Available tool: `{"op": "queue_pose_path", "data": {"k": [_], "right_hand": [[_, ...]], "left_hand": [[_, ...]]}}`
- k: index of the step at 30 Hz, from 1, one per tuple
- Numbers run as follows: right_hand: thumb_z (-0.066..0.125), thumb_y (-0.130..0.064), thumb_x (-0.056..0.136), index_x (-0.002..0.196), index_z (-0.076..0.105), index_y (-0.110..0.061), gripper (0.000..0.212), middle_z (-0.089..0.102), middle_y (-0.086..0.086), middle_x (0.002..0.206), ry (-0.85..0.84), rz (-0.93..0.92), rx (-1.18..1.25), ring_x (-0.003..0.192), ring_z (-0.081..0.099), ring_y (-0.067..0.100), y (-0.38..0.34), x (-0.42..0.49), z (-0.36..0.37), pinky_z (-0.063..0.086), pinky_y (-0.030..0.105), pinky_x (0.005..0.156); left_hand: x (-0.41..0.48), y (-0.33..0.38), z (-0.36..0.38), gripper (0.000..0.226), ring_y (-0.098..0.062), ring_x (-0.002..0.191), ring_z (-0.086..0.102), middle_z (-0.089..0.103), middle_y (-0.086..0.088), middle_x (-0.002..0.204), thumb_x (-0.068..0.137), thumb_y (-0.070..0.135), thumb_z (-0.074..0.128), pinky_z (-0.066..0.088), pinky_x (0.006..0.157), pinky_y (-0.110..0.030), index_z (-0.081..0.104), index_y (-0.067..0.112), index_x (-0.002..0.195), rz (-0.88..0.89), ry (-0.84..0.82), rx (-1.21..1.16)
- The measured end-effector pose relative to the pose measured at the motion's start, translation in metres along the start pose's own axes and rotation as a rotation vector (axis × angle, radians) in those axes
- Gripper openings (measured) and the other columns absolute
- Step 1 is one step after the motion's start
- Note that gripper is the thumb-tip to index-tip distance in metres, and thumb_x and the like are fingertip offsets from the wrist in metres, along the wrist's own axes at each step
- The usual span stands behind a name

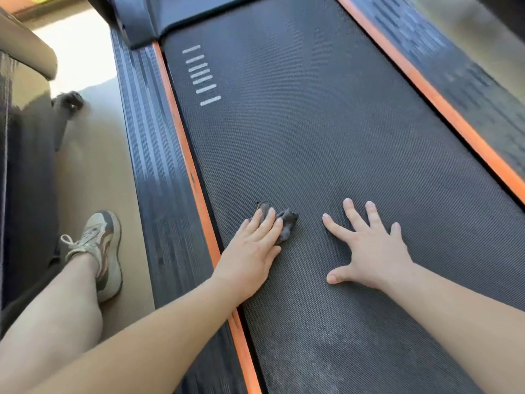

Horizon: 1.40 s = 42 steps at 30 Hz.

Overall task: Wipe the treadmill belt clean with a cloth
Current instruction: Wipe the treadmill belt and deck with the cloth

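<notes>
Both hands flat on the treadmill belt (pixel 326 137), one pressing a cloth.
Head view: the left hand (pixel 250 251) lies flat on a crumpled grey cloth (pixel 285 223) near the belt's left orange strip (pixel 181 143); the right hand (pixel 369 248), fingers spread wide and holding nothing, rests on the belt just beside it.

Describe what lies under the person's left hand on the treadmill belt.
A crumpled grey cloth sticks out beyond the left hand, pressed on the belt. How far it extends beneath the palm is hidden.
</notes>
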State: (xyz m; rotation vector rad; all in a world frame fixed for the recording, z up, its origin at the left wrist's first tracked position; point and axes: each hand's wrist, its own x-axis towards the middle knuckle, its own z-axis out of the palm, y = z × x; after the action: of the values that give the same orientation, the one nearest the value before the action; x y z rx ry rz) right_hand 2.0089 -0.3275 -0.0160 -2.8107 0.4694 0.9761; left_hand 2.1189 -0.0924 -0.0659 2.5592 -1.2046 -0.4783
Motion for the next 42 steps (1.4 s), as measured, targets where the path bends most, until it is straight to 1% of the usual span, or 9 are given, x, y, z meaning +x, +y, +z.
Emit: {"op": "queue_pose_path", "data": {"k": [7, 12, 16, 21, 25, 30, 34, 38, 42], "right_hand": [[0.064, -0.092, 0.064, 0.154, -0.022, -0.057, 0.129, -0.038, -0.007, 0.164, -0.007, -0.002, 0.009, 0.155, -0.027, 0.036, 0.001, 0.0, 0.001, 0.012, 0.071, 0.122], [0.063, -0.092, 0.064, 0.153, -0.022, -0.058, 0.128, -0.038, -0.008, 0.165, -0.008, 0.005, 0.016, 0.155, -0.027, 0.035, 0.001, 0.001, 0.002, 0.013, 0.07, 0.122], [0.064, -0.092, 0.062, 0.153, -0.021, -0.058, 0.129, -0.037, -0.009, 0.165, -0.013, 0.005, 0.022, 0.155, -0.027, 0.034, 0.003, 0.002, 0.003, 0.012, 0.071, 0.122], [0.068, -0.089, 0.063, 0.153, -0.02, -0.059, 0.13, -0.038, -0.009, 0.164, -0.017, 0.016, 0.065, 0.154, -0.029, 0.034, 0.004, 0.003, 0.004, 0.008, 0.072, 0.121], [0.064, -0.089, 0.069, 0.157, -0.008, -0.058, 0.117, -0.031, -0.008, 0.168, -0.025, 0.025, 0.141, 0.156, -0.025, 0.034, -0.002, 0.0, -0.003, 0.007, 0.073, 0.121], [0.062, -0.062, 0.093, 0.155, 0.042, -0.039, 0.069, 0.021, -0.003, 0.171, 0.195, -0.048, 0.488, 0.16, 0.004, 0.015, -0.024, -0.004, -0.012, 0.009, 0.047, 0.129], [0.079, -0.025, 0.083, 0.122, 0.073, -0.032, 0.04, 0.073, -0.011, 0.108, -0.016, -0.087, 1.17, 0.111, 0.066, 0.009, -0.036, -0.013, -0.023, 0.049, 0.028, 0.104], [0.072, -0.02, 0.065, 0.073, 0.07, -0.017, 0.009, 0.065, 0.006, 0.079, -0.232, -0.075, 1.631, 0.077, 0.061, 0.023, -0.031, -0.02, -0.029, 0.049, 0.039, 0.078], [0.068, -0.013, 0.08, 0.085, 0.058, -0.017, 0.012, 0.056, 0.011, 0.08, -0.351, -0.038, 1.845, 0.066, 0.055, 0.025, -0.023, -0.029, -0.033, 0.051, 0.035, 0.062]], "left_hand": [[-0.008, -0.021, 0.005, 0.053, -0.035, 0.145, 0.042, 0.048, -0.015, 0.154, 0.092, 0.0, 0.044, 0.033, 0.118, -0.05, 0.054, 0.003, 0.144, 0.271, 0.07, 0.223], [-0.001, -0.002, -0.014, 0.053, -0.016, 0.157, 0.008, 0.016, 0.005, 0.167, 0.11, 0.029, 0.044, 0.009, 0.128, -0.03, 0.03, 0.018, 0.16, -0.265, 0.161, -0.175], [-0.029, 0.05, -0.006, 0.054, 0.002, 0.152, -0.006, 0.007, 0.02, 0.164, 0.11, 0.04, 0.037, -0.006, 0.121, -0.016, 0.025, 0.028, 0.161, -0.314, 0.135, -0.399], [-0.012, 0.016, -0.035, 0.035, -0.01, 0.135, 0.05, 0.059, 0.009, 0.143, 0.106, 0.023, 0.052, 0.029, 0.108, -0.011, 0.062, 0.022, 0.139, -0.263, 0.198, -0.338], [0.01, -0.005, -0.053, 0.057, -0.02, 0.12, 0.049, 0.042, 0.005, 0.132, 0.096, 0.021, 0.064, 0.044, 0.102, -0.033, 0.046, 0.021, 0.15, -0.443, 0.058, -0.274], [0.006, 0.027, -0.057, 0.015, -0.023, 0.1, 0.051, 0.053, 0.005, 0.102, 0.087, 0.029, 0.074, 0.047, 0.086, -0.037, 0.061, 0.028, 0.093, -0.366, 0.016, -0.3], [-0.011, 0.069, -0.073, 0.016, -0.004, 0.064, 0.053, 0.059, 0.009, 0.075, 0.091, 0.022, 0.072, 0.043, 0.058, -0.018, 0.056, 0.02, 0.087, -0.344, 0.032, -0.619], [-0.025, 0.079, -0.086, 0.017, -0.004, 0.069, 0.059, 0.064, 0.005, 0.078, 0.093, 0.031, 0.073, 0.047, 0.062, -0.017, 0.059, 0.021, 0.091, -0.381, 0.151, -0.71], [-0.029, 0.076, -0.093, 0.017, -0.011, 0.072, 0.067, 0.071, 0.004, 0.081, 0.095, 0.032, 0.072, 0.055, 0.067, -0.03, 0.059, 0.022, 0.093, -0.471, 0.128, -0.832]]}}
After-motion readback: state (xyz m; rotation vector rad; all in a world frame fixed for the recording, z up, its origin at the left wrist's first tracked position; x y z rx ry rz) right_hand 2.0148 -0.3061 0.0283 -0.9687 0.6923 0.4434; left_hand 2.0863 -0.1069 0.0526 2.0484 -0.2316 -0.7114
